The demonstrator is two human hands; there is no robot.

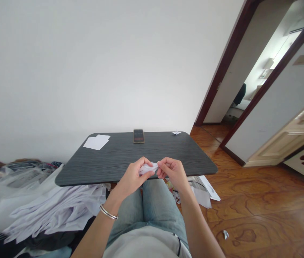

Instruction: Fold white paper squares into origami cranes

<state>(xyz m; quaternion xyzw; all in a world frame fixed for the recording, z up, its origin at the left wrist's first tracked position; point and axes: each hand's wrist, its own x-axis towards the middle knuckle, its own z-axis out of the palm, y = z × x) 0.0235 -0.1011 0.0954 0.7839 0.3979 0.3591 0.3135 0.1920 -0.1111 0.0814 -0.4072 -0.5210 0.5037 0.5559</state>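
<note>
Above the near edge of a dark table, a small piece of folded white paper is held between both hands. My left hand grips its left part, with the thumb below and the fingers above. At its right end, my right hand pinches the tip between thumb and fingers, the other fingers curled. The folds under my fingers are partly hidden. A silver bracelet circles my left wrist.
White paper sheets lie at the table's back left. A phone stands at the back middle, and a small folded paper shape sits back right. Piled clothes are at the left. Papers lie below the table's right side.
</note>
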